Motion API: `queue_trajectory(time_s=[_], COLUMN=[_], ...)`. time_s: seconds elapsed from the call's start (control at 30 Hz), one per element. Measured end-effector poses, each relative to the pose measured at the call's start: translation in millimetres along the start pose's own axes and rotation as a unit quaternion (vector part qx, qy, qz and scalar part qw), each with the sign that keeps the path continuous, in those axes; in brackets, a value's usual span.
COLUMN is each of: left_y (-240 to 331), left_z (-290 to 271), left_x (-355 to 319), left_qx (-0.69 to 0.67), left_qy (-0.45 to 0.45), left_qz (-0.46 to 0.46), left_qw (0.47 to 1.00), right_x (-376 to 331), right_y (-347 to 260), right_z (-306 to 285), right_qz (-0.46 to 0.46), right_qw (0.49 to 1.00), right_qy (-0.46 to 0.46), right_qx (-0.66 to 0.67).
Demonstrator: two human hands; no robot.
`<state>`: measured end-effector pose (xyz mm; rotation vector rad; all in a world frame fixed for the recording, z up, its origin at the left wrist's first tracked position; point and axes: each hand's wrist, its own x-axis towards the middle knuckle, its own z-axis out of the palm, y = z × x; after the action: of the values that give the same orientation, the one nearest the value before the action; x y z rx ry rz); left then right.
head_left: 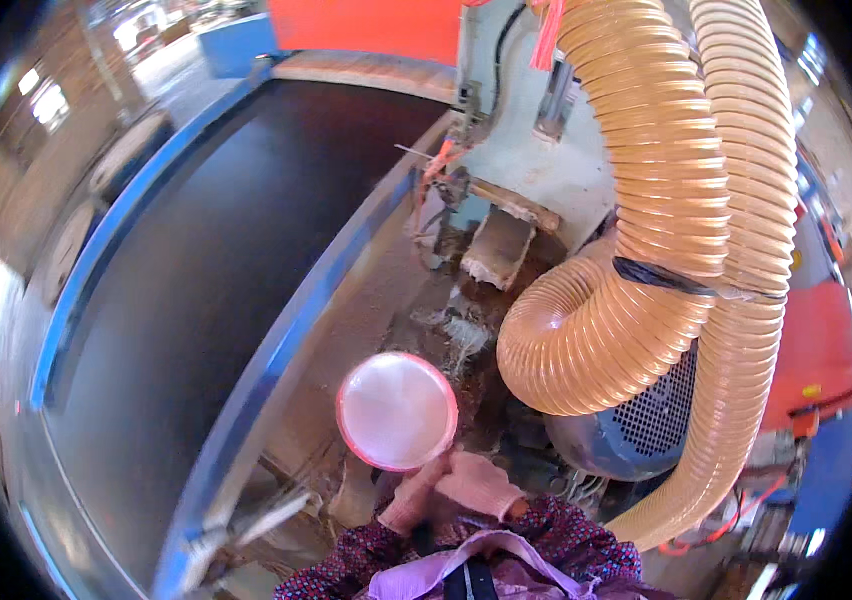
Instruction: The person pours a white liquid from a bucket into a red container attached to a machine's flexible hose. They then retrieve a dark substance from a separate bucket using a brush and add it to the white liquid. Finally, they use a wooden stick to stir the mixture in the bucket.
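Observation:
My right hand (476, 485), in a pink knitted glove, is raised close to the camera and grips a round pink-rimmed cup (397, 410) from below. The cup's whitish round face points at me and hides whatever is inside. The gloved fingers (412, 498) touch the cup's lower edge. A dark flowered sleeve (566, 535) and a purple strap (466, 555) fill the lower edge. My left hand cannot be made out as separate from this.
Two thick tan ribbed hoses (666, 200) curve down on the right over a blue-grey motor with a grille (636, 430). A wide dark panel (216, 260) with a blue edge rail (286, 340) lies left. Sawdust and scraps (466, 320) lie by the grey machine housing (516, 150). Red machine parts (816, 350) stand far right.

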<state>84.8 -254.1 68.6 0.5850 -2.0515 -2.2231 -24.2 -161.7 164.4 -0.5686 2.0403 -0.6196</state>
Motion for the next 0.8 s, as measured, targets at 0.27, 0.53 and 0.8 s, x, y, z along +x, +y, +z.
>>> queue_trajectory(time_s=[0.27,0.53,0.8], left_y=[65,139,155], left_z=[-63,-67,-57], left_x=[112,196,253], left_qx=[-0.260,-0.002,-0.128], left_qy=[-0.104,-0.211,-0.194], left_qz=[-0.170,0.034,-0.095], left_qw=[0.945,0.977,0.968], right_x=[76,103,137], right_y=[-44,-80,-78], right_z=[-13,-84,-118], right_qz=[0.047,0.091,0.020], right_qw=[0.979,0.951,0.916], right_qy=[0.174,0.240,0.283], right_qx=[0.100,0.173,0.284])
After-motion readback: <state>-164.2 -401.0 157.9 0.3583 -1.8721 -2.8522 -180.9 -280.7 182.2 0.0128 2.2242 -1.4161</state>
